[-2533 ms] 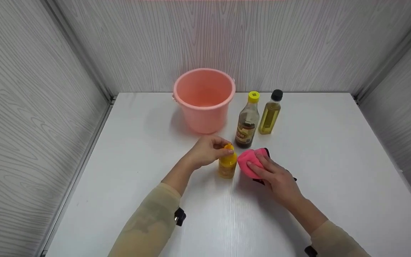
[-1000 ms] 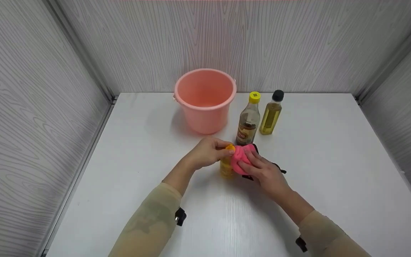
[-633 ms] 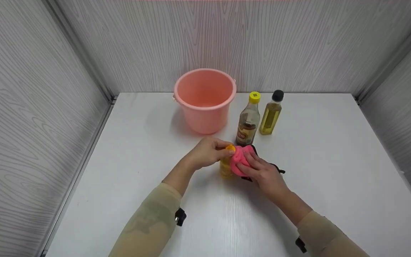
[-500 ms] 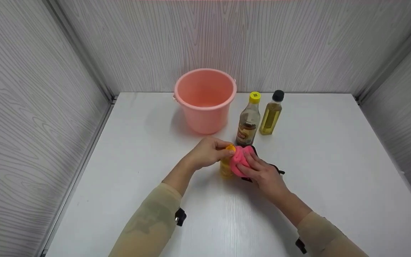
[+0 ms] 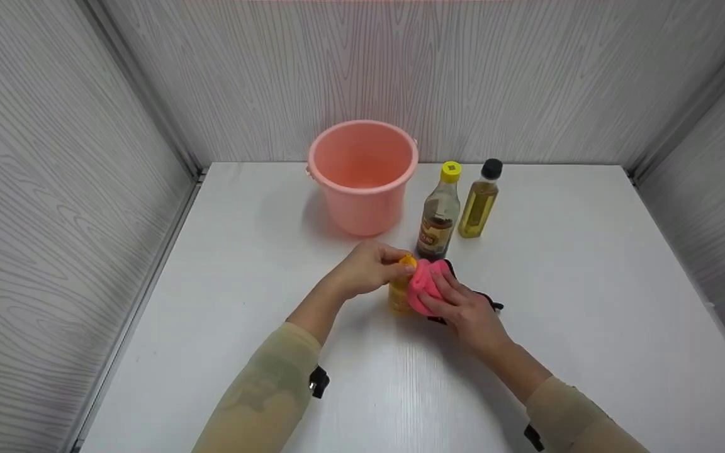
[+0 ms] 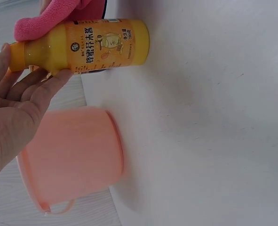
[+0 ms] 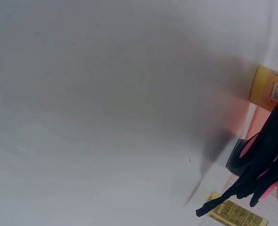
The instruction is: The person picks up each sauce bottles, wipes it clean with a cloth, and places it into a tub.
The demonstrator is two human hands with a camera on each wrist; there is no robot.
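The left hand (image 5: 365,269) gripped the neck of the yellow sauce bottle (image 6: 99,44), which stood upright on the surface (image 5: 589,302) just in front of the bucket (image 5: 362,182). The right hand (image 5: 466,308) held the pink cloth (image 5: 424,288) pressed against that bottle's side. Counted: one bucket, one cloth, three bottles; two taller bottles (image 5: 439,214) (image 5: 479,200) stood right of the bucket.

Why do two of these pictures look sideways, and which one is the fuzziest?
Both wrist views are rotated. Left wrist view: the yellow bottle is sharp, the pink bucket behind it soft. Right wrist view is fuzziest: mostly pale table with a blurred shadow. Head view: evenly lit, soft shadows under the hands.
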